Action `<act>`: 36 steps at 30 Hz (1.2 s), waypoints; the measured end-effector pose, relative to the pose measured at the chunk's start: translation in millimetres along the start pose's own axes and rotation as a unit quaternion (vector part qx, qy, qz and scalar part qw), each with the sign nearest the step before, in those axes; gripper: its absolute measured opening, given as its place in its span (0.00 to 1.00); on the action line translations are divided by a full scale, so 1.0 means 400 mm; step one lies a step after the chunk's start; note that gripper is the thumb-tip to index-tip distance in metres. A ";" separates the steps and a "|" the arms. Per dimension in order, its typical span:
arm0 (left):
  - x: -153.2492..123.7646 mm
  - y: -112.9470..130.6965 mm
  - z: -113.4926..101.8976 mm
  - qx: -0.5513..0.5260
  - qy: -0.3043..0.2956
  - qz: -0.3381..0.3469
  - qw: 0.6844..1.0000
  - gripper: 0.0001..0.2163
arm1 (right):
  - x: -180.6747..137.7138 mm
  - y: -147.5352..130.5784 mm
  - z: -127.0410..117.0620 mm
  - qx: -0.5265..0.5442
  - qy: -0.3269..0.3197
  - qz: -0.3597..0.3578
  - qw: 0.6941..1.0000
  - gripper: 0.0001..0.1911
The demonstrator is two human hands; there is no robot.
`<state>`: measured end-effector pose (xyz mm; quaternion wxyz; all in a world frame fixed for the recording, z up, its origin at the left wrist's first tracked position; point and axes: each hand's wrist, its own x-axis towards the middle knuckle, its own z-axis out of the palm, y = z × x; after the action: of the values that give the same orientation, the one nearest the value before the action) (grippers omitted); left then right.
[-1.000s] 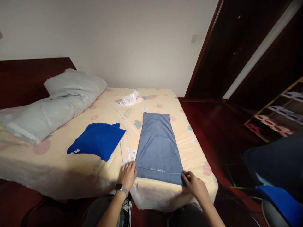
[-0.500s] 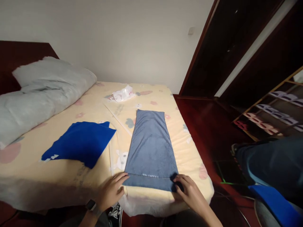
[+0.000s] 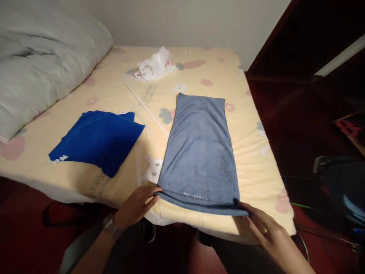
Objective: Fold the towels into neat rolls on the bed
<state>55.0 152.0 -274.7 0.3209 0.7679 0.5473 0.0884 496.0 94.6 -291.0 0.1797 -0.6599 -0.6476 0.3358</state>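
A long grey-blue towel lies folded lengthwise on the yellow flowered bed sheet. My left hand, with a watch on the wrist, pinches the towel's near left corner. At the near right corner, my right hand grips the edge, fingers under it. The near edge is lifted slightly off the bed.
A folded bright blue cloth lies to the left of the towel. A grey pillow fills the far left. A white plastic bag sits near the wall. Dark red floor and a dark bag are on the right.
The view has tilted down and closer to the bed. Both hands have gone from resting at the towel's near corners to gripping them, and the near edge has come up a little.
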 end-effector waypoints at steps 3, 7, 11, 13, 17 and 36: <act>0.015 0.010 -0.004 -0.024 0.013 -0.026 0.999 0.16 | 0.010 0.002 -0.002 0.021 0.017 0.047 0.999 0.23; 0.025 0.017 -0.006 -0.031 0.034 -0.028 0.999 0.13 | 0.028 -0.004 0.004 0.031 0.021 0.083 0.996 0.24; 0.025 0.017 -0.017 -0.052 0.031 0.020 0.998 0.16 | 0.037 -0.027 0.011 0.041 0.038 0.092 0.994 0.26; 0.026 0.019 -0.018 -0.074 0.040 0.029 0.996 0.13 | 0.038 -0.039 0.015 0.045 0.055 0.099 0.993 0.26; 0.036 0.025 -0.002 -0.115 0.074 -0.035 0.990 0.10 | 0.036 -0.054 0.029 0.085 0.083 0.118 0.986 0.28; 0.094 0.048 0.032 0.006 0.183 -0.128 0.975 0.12 | 0.121 -0.065 0.075 0.041 0.155 0.102 0.982 0.29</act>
<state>90.8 177.0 -281.7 0.2197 0.6643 0.6907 0.1824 453.5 138.4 -304.9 0.2692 -0.7585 -0.5273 0.2724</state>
